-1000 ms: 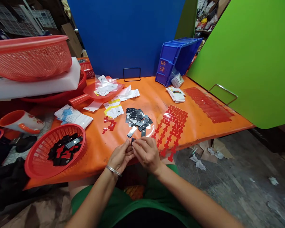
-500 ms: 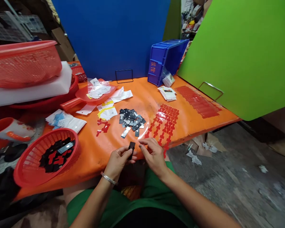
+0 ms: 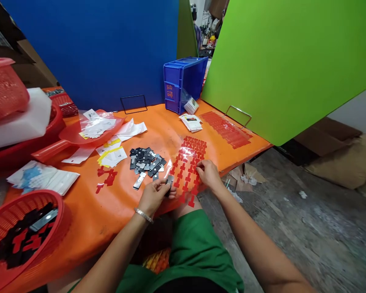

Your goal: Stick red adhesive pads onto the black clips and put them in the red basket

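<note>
My left hand (image 3: 154, 196) is closed on a small flat metal plate (image 3: 169, 179), its grey face tilted up between thumb and fingers. At the right edge of a sheet of red T-shaped stickers (image 3: 187, 156), my right hand (image 3: 210, 176) has thumb and fingertips pinched together on a sticker there; the fingers partly hide it. Left of the sheet lies a loose pile of black and silver plates (image 3: 147, 160). A few loose red pieces (image 3: 108, 178) lie farther left. The red basket (image 3: 59, 207) at lower left holds black pieces with red shapes and one silver plate.
A blue crate (image 3: 173, 87) stands on its side at the back, with stacked cards (image 3: 191, 122) before it. Another red sheet (image 3: 227, 130) lies at right. A red dustpan (image 3: 69, 136) holds papers. Blue and green panels (image 3: 277, 69) enclose the orange table (image 3: 88, 219).
My right hand has moved from beside the left hand to the red sticker sheet. The plate in my left hand now shows a grey face instead of black. The view has swung right.
</note>
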### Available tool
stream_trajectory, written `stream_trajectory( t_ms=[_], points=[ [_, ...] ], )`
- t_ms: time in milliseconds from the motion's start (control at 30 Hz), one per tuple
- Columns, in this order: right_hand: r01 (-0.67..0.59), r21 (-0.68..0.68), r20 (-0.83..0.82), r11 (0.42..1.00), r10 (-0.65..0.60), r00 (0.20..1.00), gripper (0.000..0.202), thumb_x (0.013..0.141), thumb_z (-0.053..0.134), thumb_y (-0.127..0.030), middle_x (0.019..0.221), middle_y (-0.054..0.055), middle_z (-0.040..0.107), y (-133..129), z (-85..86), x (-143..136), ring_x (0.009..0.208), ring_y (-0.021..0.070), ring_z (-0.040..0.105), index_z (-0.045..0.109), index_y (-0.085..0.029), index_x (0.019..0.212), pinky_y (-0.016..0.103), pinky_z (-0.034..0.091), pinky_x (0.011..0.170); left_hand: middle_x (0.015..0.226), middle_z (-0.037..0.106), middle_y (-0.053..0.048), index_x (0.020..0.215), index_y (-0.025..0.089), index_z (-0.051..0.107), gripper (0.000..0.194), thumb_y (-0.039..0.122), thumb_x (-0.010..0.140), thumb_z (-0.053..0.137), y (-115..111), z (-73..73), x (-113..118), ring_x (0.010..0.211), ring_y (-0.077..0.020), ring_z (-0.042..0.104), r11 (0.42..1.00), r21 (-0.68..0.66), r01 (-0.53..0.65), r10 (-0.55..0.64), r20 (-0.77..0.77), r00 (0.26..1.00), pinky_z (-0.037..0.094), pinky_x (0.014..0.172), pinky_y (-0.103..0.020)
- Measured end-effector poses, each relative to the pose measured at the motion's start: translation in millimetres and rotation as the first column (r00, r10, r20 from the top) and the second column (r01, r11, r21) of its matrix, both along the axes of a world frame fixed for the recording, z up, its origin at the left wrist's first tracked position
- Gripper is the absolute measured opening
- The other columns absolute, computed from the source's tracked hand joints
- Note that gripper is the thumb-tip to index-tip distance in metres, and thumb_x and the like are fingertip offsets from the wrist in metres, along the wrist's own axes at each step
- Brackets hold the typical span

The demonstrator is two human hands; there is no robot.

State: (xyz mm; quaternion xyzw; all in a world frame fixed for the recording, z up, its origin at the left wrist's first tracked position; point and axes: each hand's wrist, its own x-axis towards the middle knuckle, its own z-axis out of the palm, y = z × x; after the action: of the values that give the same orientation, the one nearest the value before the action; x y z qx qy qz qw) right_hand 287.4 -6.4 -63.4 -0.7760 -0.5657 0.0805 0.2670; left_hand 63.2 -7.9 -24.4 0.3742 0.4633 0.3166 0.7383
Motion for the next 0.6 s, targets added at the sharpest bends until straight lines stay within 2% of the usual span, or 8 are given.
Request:
stream_trajectory(
  t_ms=[133,233,300,400,500,600],
  points=[
    [-0.017,-0.079,0.039,0.997,0.021,0.999,0.007,0.073,0.056,-0.013,0.078,0.007,0.062,8.3,-1.7,2.0,0.074,0.0178,0.057,0.062,-0.015,0.071,0.025,0.039,0.066,0.062,0.068,-0.006,0.072,0.01,0.057,0.011,0.011,0.07,0.068,19.3,-2.2,34.6,0.053,-0.0128,0.064,1.0,-0.002,-0.01,0.011,0.019,1.0,0.054,0.054,-0.023],
    [-0.033,-0.106,0.048,0.994,0.038,0.998,0.009,0.071,0.055,-0.009,0.072,0.005,0.061,13.4,-2.1,3.2,0.067,0.0164,0.055,0.061,-0.015,0.068,0.024,0.037,0.061,0.063,0.067,-0.007,0.07,0.009,0.057,0.009,0.004,0.072,0.063,32.6,-4.8,58.0,0.054,-0.0133,0.064,1.0,-0.02,-0.022,0.022,0.033,0.999,0.055,0.055,-0.024],
    [-0.022,-0.111,0.067,0.994,0.03,0.997,0.01,0.071,0.054,-0.008,0.075,0.007,0.06,13.0,-2.5,1.2,0.069,0.0174,0.054,0.062,-0.014,0.073,0.025,0.037,0.062,0.064,0.066,-0.006,0.071,0.009,0.057,0.008,0.002,0.074,0.06,39.8,-8.2,72.0,0.053,-0.0124,0.064,0.999,-0.03,-0.03,0.031,0.03,0.999,0.055,0.056,-0.024],
    [0.004,-0.054,0.118,0.999,0.002,0.993,0.011,0.075,0.053,-0.012,0.084,0.011,0.058,6.8,-5.7,-5.6,0.076,0.0201,0.052,0.062,-0.013,0.079,0.028,0.038,0.067,0.066,0.066,-0.005,0.073,0.009,0.057,0.009,0.001,0.075,0.059,46.8,-15.8,88.2,0.052,-0.0105,0.063,0.998,-0.044,-0.047,0.048,0.022,0.999,0.054,0.056,-0.023],
    [-0.014,0.038,0.132,0.999,0.009,0.991,0.017,0.08,0.046,-0.014,0.081,0.01,0.055,0.6,-11.7,-12.0,0.078,0.0209,0.049,0.061,-0.015,0.071,0.03,0.039,0.07,0.065,0.065,-0.005,0.073,0.009,0.057,0.009,0.0,0.074,0.059,49.5,-23.7,96.4,0.052,-0.0107,0.063,0.996,-0.074,-0.042,0.043,0.011,0.999,0.054,0.056,-0.024],
    [-0.004,0.103,0.106,0.995,-0.007,0.994,0.016,0.077,0.045,-0.012,0.077,0.009,0.055,0.1,-16.1,-13.7,0.079,0.0217,0.048,0.058,-0.017,0.068,0.032,0.039,0.073,0.065,0.065,-0.007,0.072,0.009,0.057,0.009,0.0,0.074,0.058,50.5,-28.5,98.4,0.054,-0.0118,0.063,0.994,-0.102,-0.029,0.03,0.0,1.0,0.054,0.057,-0.024]
  ],
)
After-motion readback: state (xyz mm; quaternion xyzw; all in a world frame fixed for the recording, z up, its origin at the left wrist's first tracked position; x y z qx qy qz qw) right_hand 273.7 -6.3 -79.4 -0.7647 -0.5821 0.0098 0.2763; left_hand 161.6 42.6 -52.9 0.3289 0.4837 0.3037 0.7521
